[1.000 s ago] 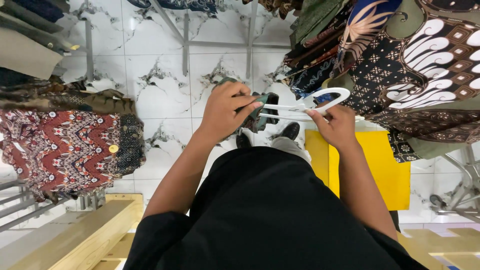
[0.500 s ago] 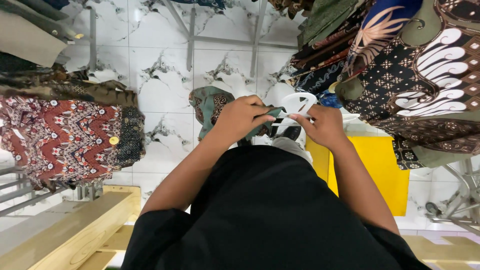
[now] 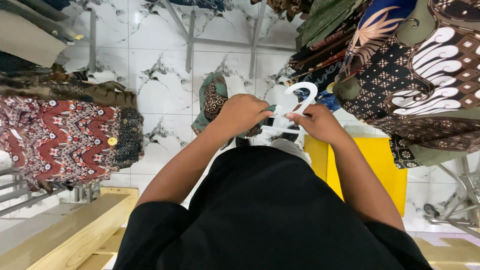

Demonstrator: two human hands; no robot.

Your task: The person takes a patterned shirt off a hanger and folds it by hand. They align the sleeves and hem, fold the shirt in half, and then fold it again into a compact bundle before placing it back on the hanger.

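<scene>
In front of my chest I hold a white plastic hanger (image 3: 301, 97) with a green and brown patterned garment (image 3: 213, 98) draped from it. My left hand (image 3: 244, 114) is closed on the garment's fabric at the hanger's left end. My right hand (image 3: 316, 121) grips the hanger's right side, just below its hook. The hook points up and away from me. Part of the garment hangs down behind my left hand, and its lower part is hidden by my arm and black shirt.
Patterned batik shirts hang on a rack at the right (image 3: 410, 75). More patterned clothes hang at the left (image 3: 60, 135). A yellow box (image 3: 385, 165) stands on the white marble floor (image 3: 160, 60). Wooden platforms lie at lower left (image 3: 65, 235). Metal rack legs cross the top.
Both hands rose and drew together with the hanger. The hanger turned from lying sideways to hook-up. The green patterned garment came into view, hanging behind my left hand.
</scene>
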